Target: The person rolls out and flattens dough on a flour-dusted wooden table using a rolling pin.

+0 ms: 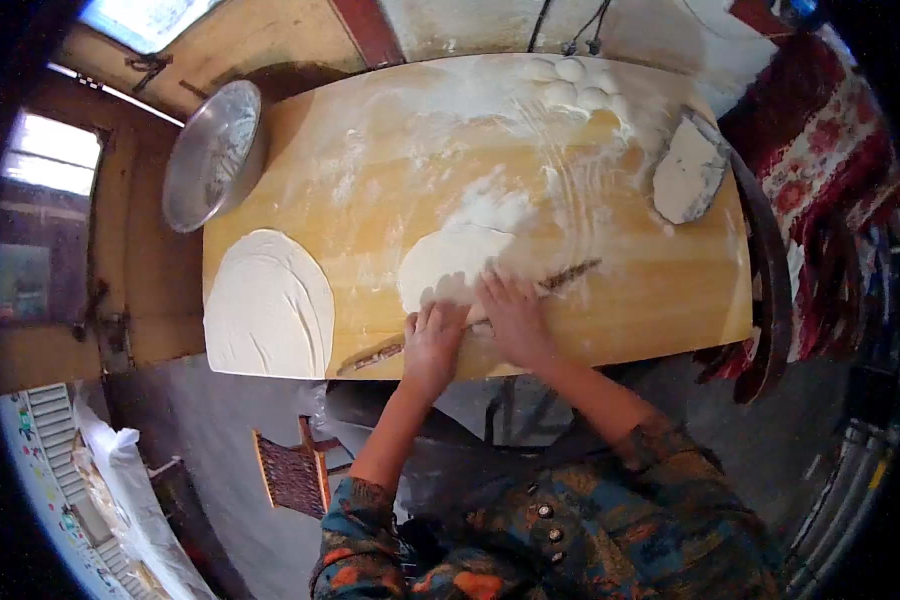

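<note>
A flattened sheet of dough [440, 262] lies on the floured wooden board [650, 300] in front of me. Across its near edge runs a thin, dark, mottled rolling pin [568, 274], slanting from lower left to upper right. My left hand [435, 345] is bent over the pin, fingers curled toward the dough. Close beside it, my right hand [515, 320] presses on the pin, its fingers reaching onto the dough. The palms hide the pin's middle, and some dough seems to lie around it there. At the left rest overlapping rolled dough sheets [268, 305].
Several dough balls [570, 85] sit at the back right of the board. An open bag of flour [692, 170] lies by the right edge. A metal basin [213, 155] stands at the back left. Below the board is a small woven stool [292, 475]. Patterned red cloth [820, 180] hangs at right.
</note>
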Demonstrator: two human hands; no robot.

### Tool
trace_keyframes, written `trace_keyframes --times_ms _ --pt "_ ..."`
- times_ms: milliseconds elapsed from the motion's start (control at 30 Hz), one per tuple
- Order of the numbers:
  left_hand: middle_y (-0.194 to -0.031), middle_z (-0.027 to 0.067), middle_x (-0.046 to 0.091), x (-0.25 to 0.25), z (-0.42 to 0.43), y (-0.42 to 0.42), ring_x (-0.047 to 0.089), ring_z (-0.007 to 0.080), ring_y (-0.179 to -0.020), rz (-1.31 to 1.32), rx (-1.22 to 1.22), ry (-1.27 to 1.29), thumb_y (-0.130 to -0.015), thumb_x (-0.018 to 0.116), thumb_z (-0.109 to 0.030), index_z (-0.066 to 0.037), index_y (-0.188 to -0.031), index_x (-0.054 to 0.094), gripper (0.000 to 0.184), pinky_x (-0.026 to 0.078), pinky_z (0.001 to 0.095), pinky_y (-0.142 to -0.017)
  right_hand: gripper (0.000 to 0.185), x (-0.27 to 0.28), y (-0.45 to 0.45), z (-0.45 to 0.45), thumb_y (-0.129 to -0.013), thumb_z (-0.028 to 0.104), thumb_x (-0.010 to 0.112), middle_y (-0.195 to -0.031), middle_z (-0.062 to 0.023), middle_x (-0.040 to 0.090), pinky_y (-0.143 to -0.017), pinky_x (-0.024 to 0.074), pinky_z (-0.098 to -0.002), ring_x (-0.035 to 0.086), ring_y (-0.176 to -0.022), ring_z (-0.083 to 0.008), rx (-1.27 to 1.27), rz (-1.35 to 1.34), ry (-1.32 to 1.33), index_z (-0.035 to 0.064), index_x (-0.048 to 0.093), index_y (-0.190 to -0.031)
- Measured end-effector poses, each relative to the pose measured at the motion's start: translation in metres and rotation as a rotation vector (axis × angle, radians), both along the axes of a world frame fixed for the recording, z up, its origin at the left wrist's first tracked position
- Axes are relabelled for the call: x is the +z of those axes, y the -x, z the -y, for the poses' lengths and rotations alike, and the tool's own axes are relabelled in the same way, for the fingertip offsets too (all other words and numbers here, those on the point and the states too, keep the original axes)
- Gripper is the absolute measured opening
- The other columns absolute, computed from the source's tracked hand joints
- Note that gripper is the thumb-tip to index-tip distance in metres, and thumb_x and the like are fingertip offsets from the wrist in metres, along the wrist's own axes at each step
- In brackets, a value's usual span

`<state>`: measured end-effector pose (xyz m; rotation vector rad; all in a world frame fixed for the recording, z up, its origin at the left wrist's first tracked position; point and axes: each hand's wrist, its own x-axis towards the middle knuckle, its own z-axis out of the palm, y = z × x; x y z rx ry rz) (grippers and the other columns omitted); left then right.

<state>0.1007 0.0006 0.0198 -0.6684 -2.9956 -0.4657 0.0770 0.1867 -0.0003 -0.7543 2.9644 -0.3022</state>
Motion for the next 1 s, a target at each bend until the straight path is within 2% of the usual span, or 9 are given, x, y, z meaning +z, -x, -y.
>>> trace_keyframes --times_ms 100,200,300,333,400,600,800,900,1000 --pt "-0.137 0.0173 0.046 0.02 -0.003 -0.003 0.039 0.0367 -0.131 0.031 0.182 -0.05 -0.085 0.057 -0.018 -0.01 -0.137 0.045 0.055 0.03 0.0532 -0.104 0.071 0.032 0.023 0.009 -0.081 0.038 0.063 -0.141 -0.0166 0.042 -0.109 0.0237 -0.0507 0.038 -0.13 -0.0335 -0.093 -0.075 0.115 0.0022 0.041 -0.139" --pt "-0.146 0.0174 0.038 0.015 0.004 -0.023 0.032 0.0394 -0.136 0.107 0.196 -0.138 -0.088 0.057 -0.024 -0.008 -0.142 0.038 0.059 0.025 0.0556 -0.108 0.072 0.034 -0.006 -0.001 -0.085 0.043 0.057 -0.144 -0.0211 0.039 -0.111 0.0218 -0.0537 0.034 -0.135 -0.0346 0.057 0.176 -0.118 0.0001 0.038 -0.14" --pt "-0.147 0.0189 0.035 -0.004 -0.01 -0.019 0.031 0.0396 -0.136 0.157 0.167 -0.086 -0.088 0.058 -0.028 -0.006 -0.143 0.036 0.063 0.022 0.0574 -0.108 0.07 0.007 0.014 0.002 -0.087 0.042 0.055 -0.144 -0.021 0.038 -0.111 0.0231 -0.0525 0.034 -0.135 -0.0356 0.045 0.102 -0.043 0.0002 0.038 -0.141" --pt "-0.149 0.0214 0.033 0.003 -0.017 0.005 0.025 0.0401 -0.14 0.166 0.213 -0.024 -0.089 0.057 -0.033 0.0 -0.142 0.034 0.067 0.014 0.0553 -0.113 0.07 0.008 0.038 0.011 -0.087 0.042 0.056 -0.144 -0.0207 0.039 -0.111 0.0233 -0.0521 0.034 -0.135 -0.0357 0.025 0.01 -0.01 0.0007 0.038 -0.141" --pt "-0.149 0.0219 0.031 0.0 -0.007 0.061 0.025 0.0405 -0.14 0.086 0.336 -0.031 -0.088 0.058 -0.036 0.0 -0.143 0.032 0.071 0.013 0.0555 -0.113 0.069 0.014 0.098 0.033 -0.087 0.041 0.056 -0.144 -0.02 0.039 -0.111 0.0236 -0.0514 0.033 -0.135 -0.036 -0.015 -0.16 0.054 0.0016 0.039 -0.141" --pt "-0.154 0.0173 0.024 0.003 0.001 0.057 0.026 0.0413 -0.139 0.251 0.256 0.049 -0.072 0.075 -0.038 -0.005 -0.146 0.031 0.092 0.018 0.0562 -0.112 0.068 0.012 0.081 -0.004 -0.078 0.033 0.065 -0.143 -0.0174 0.04 -0.11 0.0248 -0.0517 0.035 -0.133 -0.0368 0.093 0.117 0.043 0.0054 0.046 -0.136" --pt "-0.15 0.0185 0.033 -0.026 0.031 0.251 0.031 0.0347 -0.138 -0.141 0.479 -0.027 -0.09 0.053 -0.044 -0.006 -0.146 0.031 0.071 0.024 0.0539 -0.11 0.055 0.007 0.256 0.02 -0.082 0.01 0.054 -0.14 -0.0145 0.046 -0.106 0.0325 -0.05 0.045 -0.125 -0.0342 -0.154 -0.399 0.019 0.0074 0.047 -0.136" --pt "-0.143 0.0174 0.041 0.006 0.065 0.289 0.038 0.0334 -0.132 -0.001 0.505 -0.064 -0.095 0.046 -0.043 -0.005 -0.143 0.034 0.062 0.027 0.0531 -0.108 0.051 0.044 0.298 -0.001 -0.084 0.012 0.055 -0.132 -0.0141 0.051 -0.101 0.0384 -0.0455 0.05 -0.118 -0.0329 -0.197 0.04 0.069 0.0066 0.047 -0.134" --pt "-0.135 0.0164 0.048 -0.003 0.085 0.283 0.045 0.0342 -0.124 0.069 0.487 0.003 -0.095 0.048 -0.042 -0.005 -0.139 0.039 0.059 0.029 0.0526 -0.105 0.048 0.017 0.293 -0.036 -0.085 0.018 0.059 -0.125 -0.0138 0.054 -0.094 0.0424 -0.0429 0.052 -0.113 -0.0318 -0.116 -0.135 0.064 0.0052 0.048 -0.13"
